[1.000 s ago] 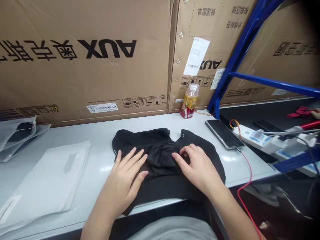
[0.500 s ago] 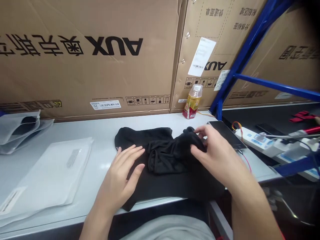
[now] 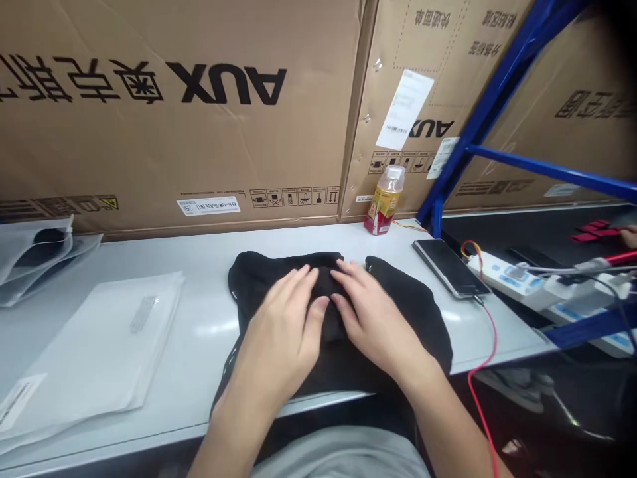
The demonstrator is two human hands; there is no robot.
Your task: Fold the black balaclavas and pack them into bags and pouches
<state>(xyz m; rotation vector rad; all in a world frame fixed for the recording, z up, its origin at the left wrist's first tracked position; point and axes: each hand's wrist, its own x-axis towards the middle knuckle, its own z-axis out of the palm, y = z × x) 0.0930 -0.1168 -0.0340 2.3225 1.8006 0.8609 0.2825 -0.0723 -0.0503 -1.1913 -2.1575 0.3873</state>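
Observation:
A black cloth garment (image 3: 326,262) lies bunched and folded on the white table (image 3: 174,255), its lower part hanging over the near edge. My left hand (image 3: 281,332) rests palm down on its middle, fingers spread. My right hand (image 3: 373,315) lies beside it on the same fabric, fingertips almost meeting those of the left. Neither hand is gripping the cloth. The hands and forearms hide much of the garment, so its exact shape cannot be told.
Left on the table lie a stack of frosted plastic bags (image 3: 99,345) and more bags (image 3: 34,262). Behind stand a juice bottle (image 3: 384,201) and AUX cardboard boxes (image 3: 174,133). Right are a phone (image 3: 450,267), a power strip (image 3: 507,279), a blue shelf frame (image 3: 478,113) and another person's hand (image 3: 630,236).
My right hand has moved back left from the far side of the garment and lowered onto it beside my left hand. The raised fold of cloth now lies flat under both hands.

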